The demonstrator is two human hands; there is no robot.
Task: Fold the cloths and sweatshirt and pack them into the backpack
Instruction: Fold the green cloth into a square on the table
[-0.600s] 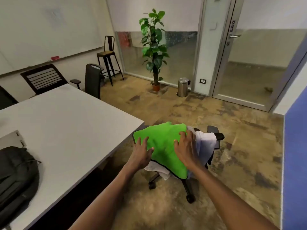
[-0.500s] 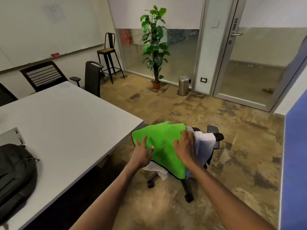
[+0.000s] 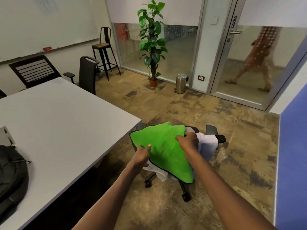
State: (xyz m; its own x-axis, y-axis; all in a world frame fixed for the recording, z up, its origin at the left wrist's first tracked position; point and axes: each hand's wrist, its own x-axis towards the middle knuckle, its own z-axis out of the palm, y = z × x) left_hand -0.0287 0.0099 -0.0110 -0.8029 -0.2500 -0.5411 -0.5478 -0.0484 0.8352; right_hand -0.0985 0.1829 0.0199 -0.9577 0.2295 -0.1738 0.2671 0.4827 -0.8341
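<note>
Black fabric backpack point(image 3: 11, 176) — on the white table point(image 3: 66, 123), far left. Bright green plush cloth point(image 3: 163, 151) — atop white garments point(image 3: 207, 145) on a black wheeled office chair point(image 3: 214, 131). Left hand point(image 3: 142, 155) pinches its left edge; right hand point(image 3: 189, 141) grips its right edge.

A bright green cloth point(image 3: 163, 151) with a dark sewn edge lies spread on top of a heap of clothing, at about five o'clock from the frame's middle, its lower corner hanging down toward six o'clock. Under it lie white and pale grey garments point(image 3: 207, 145), bunched, spilling out at its three o'clock side and below its seven o'clock edge. A black backpack point(image 3: 11, 176) lies slumped at eight o'clock, partly cut off by the frame's left edge.
</note>
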